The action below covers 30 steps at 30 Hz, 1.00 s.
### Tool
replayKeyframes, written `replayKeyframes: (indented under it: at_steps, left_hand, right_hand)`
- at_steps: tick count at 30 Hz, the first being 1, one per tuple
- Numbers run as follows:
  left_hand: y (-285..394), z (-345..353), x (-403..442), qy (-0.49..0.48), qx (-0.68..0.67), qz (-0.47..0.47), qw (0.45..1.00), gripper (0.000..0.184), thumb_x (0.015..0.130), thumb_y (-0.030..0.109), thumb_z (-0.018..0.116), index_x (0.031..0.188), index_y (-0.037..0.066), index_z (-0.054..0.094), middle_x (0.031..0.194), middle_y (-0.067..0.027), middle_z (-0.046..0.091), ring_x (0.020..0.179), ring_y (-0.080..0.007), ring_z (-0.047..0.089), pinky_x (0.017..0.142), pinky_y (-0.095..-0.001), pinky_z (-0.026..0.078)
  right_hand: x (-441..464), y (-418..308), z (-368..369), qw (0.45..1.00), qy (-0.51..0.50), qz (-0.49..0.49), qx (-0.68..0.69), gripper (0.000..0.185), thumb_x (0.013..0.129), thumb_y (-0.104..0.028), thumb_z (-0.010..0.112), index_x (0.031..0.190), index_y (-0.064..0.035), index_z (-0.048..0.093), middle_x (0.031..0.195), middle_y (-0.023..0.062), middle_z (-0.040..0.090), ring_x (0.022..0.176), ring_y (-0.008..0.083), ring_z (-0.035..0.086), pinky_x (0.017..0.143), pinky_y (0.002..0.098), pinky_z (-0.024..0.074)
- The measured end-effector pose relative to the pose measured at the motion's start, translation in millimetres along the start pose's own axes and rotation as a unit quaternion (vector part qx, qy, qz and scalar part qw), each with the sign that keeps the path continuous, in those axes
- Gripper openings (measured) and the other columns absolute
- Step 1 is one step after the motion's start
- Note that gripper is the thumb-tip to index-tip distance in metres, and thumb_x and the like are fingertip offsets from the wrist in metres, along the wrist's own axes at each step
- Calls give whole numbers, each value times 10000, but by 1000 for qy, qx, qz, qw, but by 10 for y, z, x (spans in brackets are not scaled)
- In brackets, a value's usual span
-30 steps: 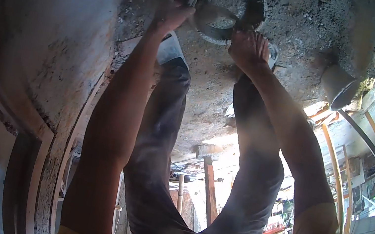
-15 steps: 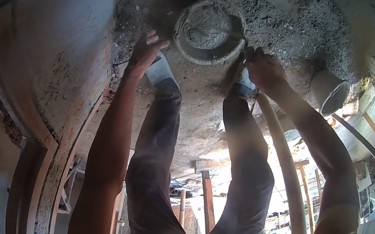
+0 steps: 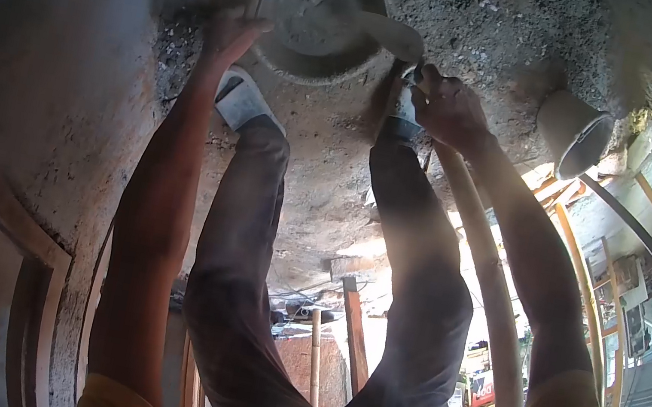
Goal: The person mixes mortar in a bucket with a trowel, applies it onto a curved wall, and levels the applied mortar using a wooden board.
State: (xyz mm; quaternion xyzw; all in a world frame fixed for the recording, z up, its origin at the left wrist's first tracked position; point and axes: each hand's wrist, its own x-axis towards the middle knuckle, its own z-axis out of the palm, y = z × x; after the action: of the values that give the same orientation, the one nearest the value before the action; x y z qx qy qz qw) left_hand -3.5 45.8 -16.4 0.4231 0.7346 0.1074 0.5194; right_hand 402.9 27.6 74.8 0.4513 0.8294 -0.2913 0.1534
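Note:
My left hand (image 3: 231, 39) is at the left rim of a round bucket (image 3: 348, 77), its thumb over the edge and its other fingers outside, partly blurred. Grey, rough material (image 3: 311, 13) lies inside the bucket. To the right of it, my right hand (image 3: 448, 107) is closed around the handle of a trowel-like tool. The tool's grey, curved blade (image 3: 395, 35) reaches left over the bucket's right rim. A long, pale pole (image 3: 485, 266) runs down from below my right hand, passing behind the forearm; whether the hand touches it is unclear.
My feet, in pale footwear (image 3: 246, 102), are below the bucket on rough, dirty ground (image 3: 326, 151). A second bucket (image 3: 569, 133) lies tilted at the right. Wooden strips (image 3: 584, 275) and a dark curved bar (image 3: 636, 228) stand beyond it. A stained wall (image 3: 59, 87) is at the left.
The bucket appears larger, farther left and turned more towards the camera. My left hand has come to its rim. The tool's blade now shows broad side on, and the view has shifted.

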Motion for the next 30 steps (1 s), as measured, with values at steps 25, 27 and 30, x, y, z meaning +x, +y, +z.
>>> replayKeyframes:
  at_steps: [25,27,30]
  left_hand:
    - [1864,-1113,-3458,143,-140,-1,980,300,770,40,737,1062,-26,761,831,-107,758,763,-143,717,717,-326,566]
    - [2113,-1548,-3892,142,-141,20,980,276,776,55,742,1036,-34,757,849,-105,760,775,-136,706,719,-336,559]
    - [2336,-2088,-4465,146,-186,6,972,270,759,60,759,1012,-33,754,927,-127,782,847,-201,725,789,-379,563]
  right_hand:
    - [-962,-2231,-1293,958,114,-160,207,53,905,-64,684,955,-47,684,921,96,684,886,262,691,755,321,606]
    - [-1385,-2712,-1588,931,78,-59,352,63,924,-34,652,984,-55,655,947,77,642,901,185,645,760,332,550]
    - [-1880,-3370,-2434,715,58,25,696,146,948,-112,615,1044,-8,651,895,103,642,836,233,649,746,404,526]
